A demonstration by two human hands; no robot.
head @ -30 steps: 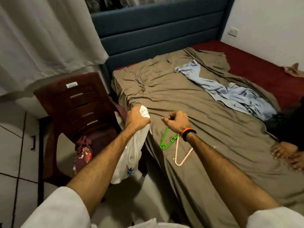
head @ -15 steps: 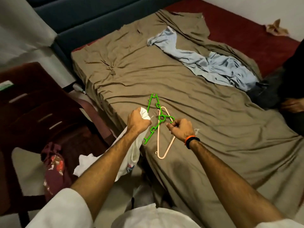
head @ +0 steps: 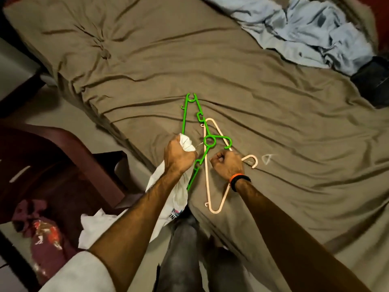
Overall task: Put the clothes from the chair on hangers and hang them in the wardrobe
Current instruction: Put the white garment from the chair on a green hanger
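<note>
My left hand (head: 179, 157) grips the bunched top of a white garment (head: 179, 199), which hangs down past the bed edge toward the chair (head: 69, 165). A green hanger (head: 200, 131) and a peach hanger (head: 212, 186) lie crossed on the brown bedsheet (head: 273, 123), right beside that hand. My right hand (head: 227, 165), with a black and orange wristband, is curled into a fist over the peach hanger's neck. Its hook pokes out to the right of the fist. No grip on the hanger shows. A maroon patterned garment (head: 40, 232) lies on the dark red chair.
A light blue cloth (head: 311, 28) is crumpled at the bed's far right, with a dark object (head: 372, 81) beside it. A small wire loop (head: 267, 159) lies on the sheet. My grey trouser legs (head: 185, 249) stand between chair and bed.
My view has dropped and moved in over the hangers. Both hands have come down to the sheet, the left still gripping the white garment, the right still a fist.
</note>
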